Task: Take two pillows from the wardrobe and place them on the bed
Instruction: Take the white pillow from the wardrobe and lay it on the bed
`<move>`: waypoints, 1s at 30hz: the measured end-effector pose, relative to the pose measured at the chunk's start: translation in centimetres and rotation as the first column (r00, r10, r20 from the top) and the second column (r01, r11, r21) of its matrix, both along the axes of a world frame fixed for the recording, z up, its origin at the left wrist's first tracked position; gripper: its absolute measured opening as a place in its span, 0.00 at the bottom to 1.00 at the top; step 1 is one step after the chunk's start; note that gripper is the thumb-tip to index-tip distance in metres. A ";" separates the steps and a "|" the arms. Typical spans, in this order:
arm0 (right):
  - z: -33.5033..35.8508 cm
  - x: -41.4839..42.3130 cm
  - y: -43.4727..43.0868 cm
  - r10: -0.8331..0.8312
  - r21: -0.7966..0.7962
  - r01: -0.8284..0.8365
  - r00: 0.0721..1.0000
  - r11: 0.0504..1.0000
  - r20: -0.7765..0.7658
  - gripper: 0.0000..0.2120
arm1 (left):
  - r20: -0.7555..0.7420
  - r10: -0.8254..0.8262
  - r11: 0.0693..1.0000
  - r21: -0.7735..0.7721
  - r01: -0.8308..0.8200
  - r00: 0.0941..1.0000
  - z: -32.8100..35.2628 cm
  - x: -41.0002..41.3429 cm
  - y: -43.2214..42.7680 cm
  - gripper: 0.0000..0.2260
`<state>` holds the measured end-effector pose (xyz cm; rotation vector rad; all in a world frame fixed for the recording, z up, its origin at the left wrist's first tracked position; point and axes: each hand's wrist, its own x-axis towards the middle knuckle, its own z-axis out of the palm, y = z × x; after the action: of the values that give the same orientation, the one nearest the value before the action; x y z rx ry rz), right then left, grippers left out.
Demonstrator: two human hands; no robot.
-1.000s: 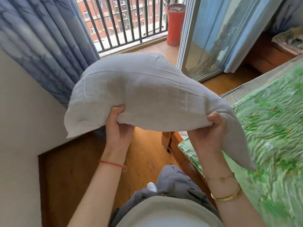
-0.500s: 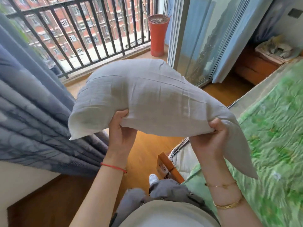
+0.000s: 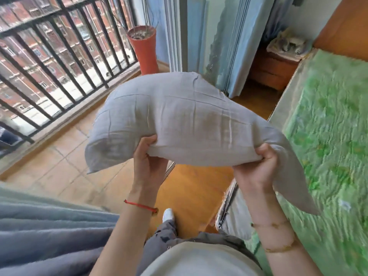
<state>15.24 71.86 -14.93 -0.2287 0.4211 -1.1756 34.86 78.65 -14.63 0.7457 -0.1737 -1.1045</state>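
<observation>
Gripping a pale grey pillow (image 3: 179, 120) in mid-air by its near lower edge, pinching the cloth with the left hand (image 3: 148, 162) and the right hand (image 3: 256, 168), thumbs clamping the fabric, fingers tucked out of sight beneath. Arching in the middle, sagging at both ends, showing faint creases and seams. Hanging above the wooden floor (image 3: 189, 190), trailing a limp corner in front of the green-covered bed (image 3: 328, 136) at the pillow's right. Blocking part of a glass sliding door (image 3: 217, 36) beyond it, leaving an orange planter (image 3: 145, 50) and a black balcony railing (image 3: 59, 56) showing beyond and to the pillow's left, with a grey-blue curtain (image 3: 49, 232) bunching below-left.
</observation>
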 end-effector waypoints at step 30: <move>0.5 -9.5 -31.3 -0.611 -0.013 0.612 0.790 0.791 0.037 0.24 | -0.117 -0.622 0.782 -0.064 0.620 0.774 -0.7 -8.7 -44.3 0.11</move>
<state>5.69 40.59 -14.42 -0.0903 0.4699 -1.8277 26.18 34.37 -15.28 0.6007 -0.3357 -1.7825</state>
